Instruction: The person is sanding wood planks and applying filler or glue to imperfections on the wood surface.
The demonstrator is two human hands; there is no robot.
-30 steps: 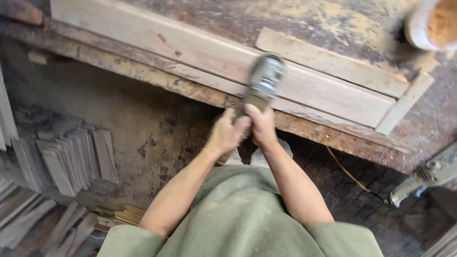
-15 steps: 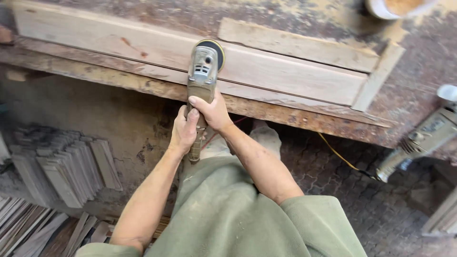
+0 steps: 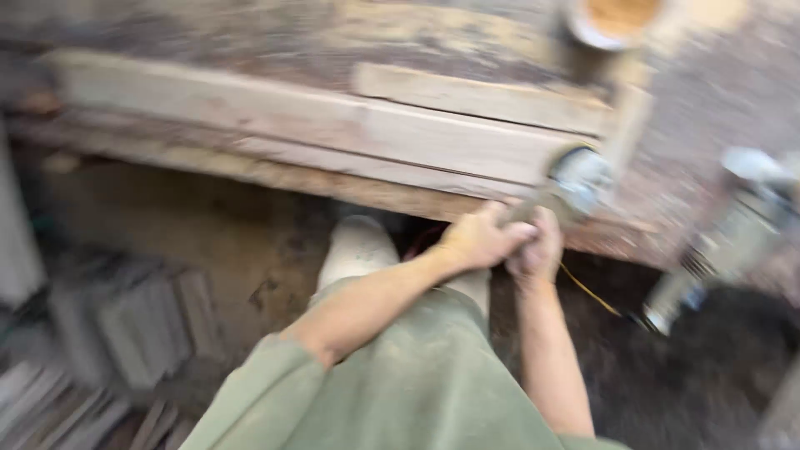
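The grinder (image 3: 575, 185) has swung toward three o'clock along the plank (image 3: 333, 125); left hand (image 3: 479, 240) and right hand (image 3: 537, 250) keep fingers wrapped around its handle.

sander (image 3: 575, 185): grey metal-looking body, dull sheen, held in both hands
plank (image 3: 333, 125): pale bare wood, matt and smooth, just ahead of the hands
bench (image 3: 717, 108): dark worn wood, rough, blotched with yellowish dust
sleeve (image 3: 267, 392): olive cloth, matt, dusty
second tool (image 3: 717, 242): grey metal, right of the hands, blurred
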